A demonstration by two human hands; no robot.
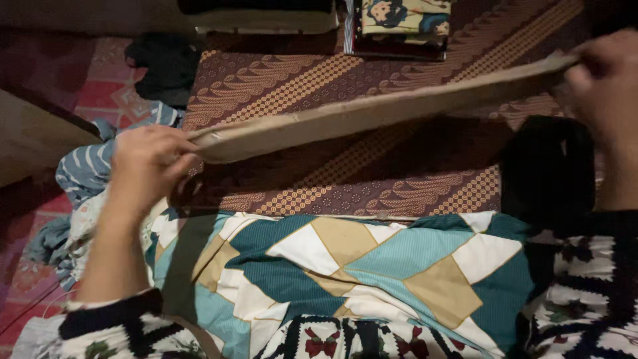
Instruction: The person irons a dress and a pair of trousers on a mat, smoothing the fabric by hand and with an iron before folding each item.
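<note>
tan cloth (372,110): pulled taut and edge-on between both hands, raised above the brown patterned mat (279,80), slanting from lower left to upper right; held at its two ends, apparently to keep the fold line straight and free of sag.

left hand (143,163): fingers curled closed around the lower left end of the tan cloth, thumb pressed on top; grip tight, judged so from the stretched edge.

right hand (608,83): pinched shut on the upper right end, partly cut off by the frame edge; raised higher than the left, hence the slope.

beneath and nearer: teal, cream and tan geometric cloth (372,266), spread flat over the lap, likely serving as working surface. black garment (548,169) lying just beside it under the right forearm. black-and-white patterned sleeves (591,299) on both arms.

further out: striped blue-and-white clothes (86,166) heaped at left, near the left hand. dark bundle (163,63) on the red floor covering (100,86). folded pile (399,23) stacked at the mat's far edge, well apart from the hands, apparently set out of the way.
</note>
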